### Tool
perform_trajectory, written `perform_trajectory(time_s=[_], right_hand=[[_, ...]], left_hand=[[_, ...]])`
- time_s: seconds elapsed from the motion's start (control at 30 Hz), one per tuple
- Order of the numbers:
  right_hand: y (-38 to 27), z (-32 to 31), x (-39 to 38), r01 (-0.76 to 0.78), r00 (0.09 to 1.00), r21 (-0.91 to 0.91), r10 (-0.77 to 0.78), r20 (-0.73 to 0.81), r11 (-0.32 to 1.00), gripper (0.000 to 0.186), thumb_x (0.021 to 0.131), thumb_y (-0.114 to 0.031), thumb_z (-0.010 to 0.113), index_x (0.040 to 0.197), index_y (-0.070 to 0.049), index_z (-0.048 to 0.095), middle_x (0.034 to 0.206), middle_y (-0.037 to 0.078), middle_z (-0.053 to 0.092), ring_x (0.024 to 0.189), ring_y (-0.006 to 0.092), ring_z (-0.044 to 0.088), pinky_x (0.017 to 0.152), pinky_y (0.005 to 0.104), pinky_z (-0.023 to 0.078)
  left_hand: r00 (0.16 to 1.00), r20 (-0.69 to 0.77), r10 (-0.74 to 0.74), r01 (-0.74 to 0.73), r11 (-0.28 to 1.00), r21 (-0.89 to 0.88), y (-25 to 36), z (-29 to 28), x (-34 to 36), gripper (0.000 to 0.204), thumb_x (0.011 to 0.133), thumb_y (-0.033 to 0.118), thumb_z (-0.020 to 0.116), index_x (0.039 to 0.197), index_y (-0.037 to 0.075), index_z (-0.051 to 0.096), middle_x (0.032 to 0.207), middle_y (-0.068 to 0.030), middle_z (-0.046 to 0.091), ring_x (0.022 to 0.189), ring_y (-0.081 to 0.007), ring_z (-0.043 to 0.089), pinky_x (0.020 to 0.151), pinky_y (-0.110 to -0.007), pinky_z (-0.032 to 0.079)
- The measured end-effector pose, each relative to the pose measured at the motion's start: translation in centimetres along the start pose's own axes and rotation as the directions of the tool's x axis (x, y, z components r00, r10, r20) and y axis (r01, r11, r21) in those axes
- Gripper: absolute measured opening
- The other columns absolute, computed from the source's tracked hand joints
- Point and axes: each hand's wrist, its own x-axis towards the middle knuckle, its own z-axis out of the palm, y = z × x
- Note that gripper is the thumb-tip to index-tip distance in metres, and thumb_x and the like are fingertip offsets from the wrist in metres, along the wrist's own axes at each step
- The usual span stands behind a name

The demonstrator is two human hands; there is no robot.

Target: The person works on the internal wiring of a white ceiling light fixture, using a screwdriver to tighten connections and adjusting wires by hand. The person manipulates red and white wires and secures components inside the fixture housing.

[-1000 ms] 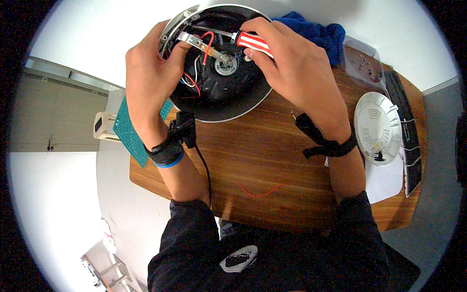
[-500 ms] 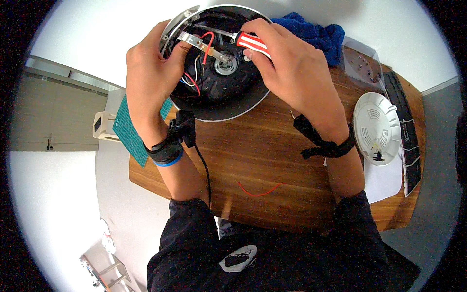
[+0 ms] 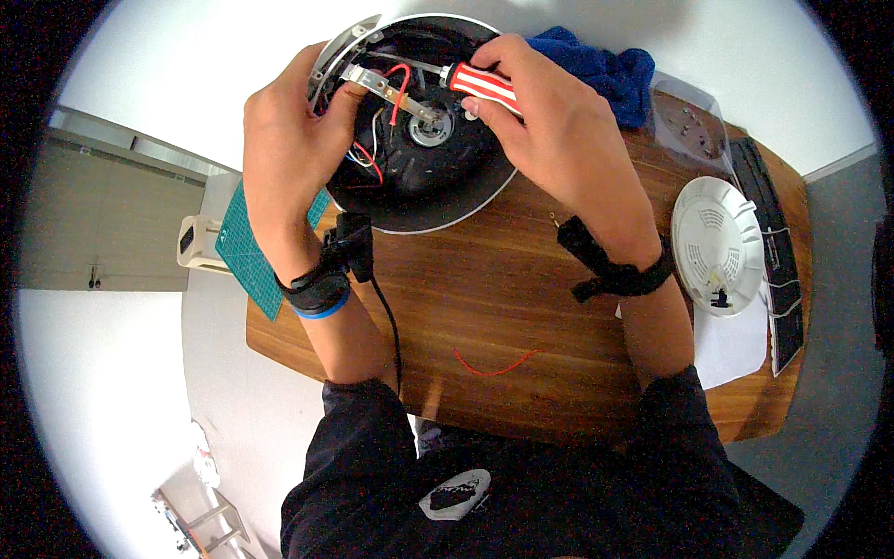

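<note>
From my end of the link, I have the round housing (image 3: pixel 419 207) at the far edge of the table (image 3: pixel 466 289), left of its middle, open side up toward my camera. My right hand (image 3: pixel 559 130) is closed around the red-and-white handle of the screwdriver (image 3: pixel 480 87), thumb and fingers clamped on it. My left hand (image 3: pixel 298 121) grips the housing's left rim, its fingers hidden behind the wall, its thumb inside against the metal bracket (image 3: pixel 372 81).

The relation I judge everything to hang on is between shaft and bracket. The screwdriver's long axis runs nearly parallel to the table's near edge, the tip pointing left and slightly toward the far edge. The bracket slants more steeply, from beside my left thumb down to the round metal hub (image 3: pixel 431 141), so the shaft passes on its far side. The tip reaches toward the inner wall at the far-left of the rim; whether it touches a screw I can't tell. My left hand is nearer to that tip, my right being back at the handle. A red lead (image 3: pixel 403 79) loops over the bracket close below the shaft; I'd guess it could snag.

Nearer the table's front edge lies a loose red wire (image 3: pixel 494 373).
</note>
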Motion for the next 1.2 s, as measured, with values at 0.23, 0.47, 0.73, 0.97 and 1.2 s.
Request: perform_trajectory(time_s=[0.23,0.47,0.73,0.97,1.2], right_hand=[[0.6,0.2,0.2,0.004,1.0,0.018,-0.004,-0.008,1.0,0.025,0.096,-0.028,0.072,0.109,-0.01,0.063,0.099,0.015,0.07,0.091,0.04,0.071,0.074,0.051,0.058],[0.1,0.7,0.5,-0.133,0.989,0.042,0.13,0.071,0.99,0.026,0.094,-0.03,0.075,0.107,-0.009,0.066,0.104,0.015,0.07,0.091,0.0419,0.07,0.076,0.0504,0.058],[1.1,-0.1,0.6,0.066,0.998,0.081,-0.064,-0.027,0.994,0.03,0.087,-0.024,0.083,0.104,-0.009,0.064,0.101,0.014,0.069,0.093,0.0392,0.07,0.075,0.0486,0.058],[0.6,0.5,0.8,-0.184,0.971,0.142,0.158,0.177,0.973,0.026,0.088,-0.021,0.081,0.105,-0.008,0.066,0.101,0.015,0.071,0.093,0.0395,0.07,0.076,0.0486,0.057],[1.2,0.3,0.7,0.045,0.999,0.224,-0.046,-0.001,0.973,0.024,0.089,-0.022,0.08,0.103,-0.006,0.068,0.1,0.018,0.07,0.094,0.0407,0.07,0.079,0.0455,0.057]], left_hand=[[1.0,0.0,0.021,-0.021,1.0,-0.008,-0.3,-0.1,-0.1,0.032,0.09,0.013,0.078,0.119,0.001,0.073,0.084,-0.02,0.075,0.065,-0.0259,0.072,0.064,-0.034,0.055],[1.0,0.014,0.02,-0.02,1.0,-0.013,-0.3,-0.1,-0.1,0.031,0.09,0.013,0.078,0.119,0.002,0.072,0.083,-0.0199,0.074,0.067,-0.0269,0.073,0.064,-0.034,0.055],[1.0,0.008,0.023,-0.023,1.0,-0.02,-0.8,0.0,-0.1,0.031,0.09,0.013,0.078,0.118,0.001,0.072,0.085,-0.0213,0.075,0.071,-0.0312,0.075,0.065,-0.036,0.056],[1.0,0.007,0.009,-0.009,0.999,-0.044,-1.0,-0.2,-0.1,0.032,0.09,0.014,0.078,0.119,0.002,0.072,0.085,-0.022,0.074,0.073,-0.0331,0.075,0.066,-0.037,0.056],[1.0,0.023,-0.02,0.021,0.999,-0.046,-0.7,-0.2,-0.1,0.031,0.09,0.014,0.078,0.118,0.002,0.072,0.085,-0.0222,0.074,0.072,-0.0342,0.074,0.067,-0.037,0.056]])
